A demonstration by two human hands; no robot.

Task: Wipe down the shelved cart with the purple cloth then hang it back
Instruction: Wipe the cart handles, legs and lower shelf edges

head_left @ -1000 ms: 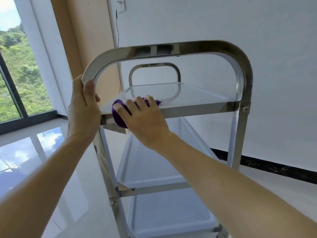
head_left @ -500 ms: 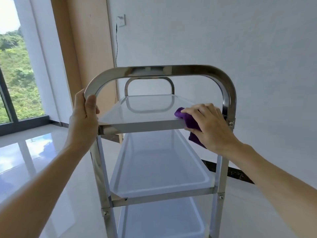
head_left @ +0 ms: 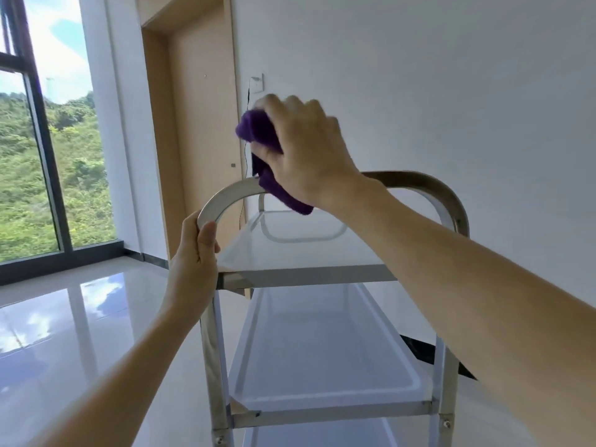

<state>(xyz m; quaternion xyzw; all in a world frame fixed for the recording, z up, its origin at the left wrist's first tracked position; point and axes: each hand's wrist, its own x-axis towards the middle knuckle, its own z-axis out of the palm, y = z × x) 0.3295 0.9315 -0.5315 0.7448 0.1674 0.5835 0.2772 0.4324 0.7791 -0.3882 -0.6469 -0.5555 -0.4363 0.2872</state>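
Head view: right hand (head_left: 309, 153) is gripping purple cloth (head_left: 258, 130) above cart handle (head_left: 225, 196).
Left hand (head_left: 193, 262): gripping handle.
Progress: hanging appears pending; lower shelves' (head_left: 322, 350) wiping unknown.

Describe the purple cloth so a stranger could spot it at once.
Find the steel cart by the white wall. Above its near handle, the right hand grips the purple cloth. It is the only dark, soft thing among shiny metal.

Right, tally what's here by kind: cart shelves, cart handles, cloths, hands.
Cart shelves: 3 (top, middle, bottom)
Cart handles: 2 (near, far)
Purple cloth: 1
Hands: 2 (left hand, right hand)
Total: 8
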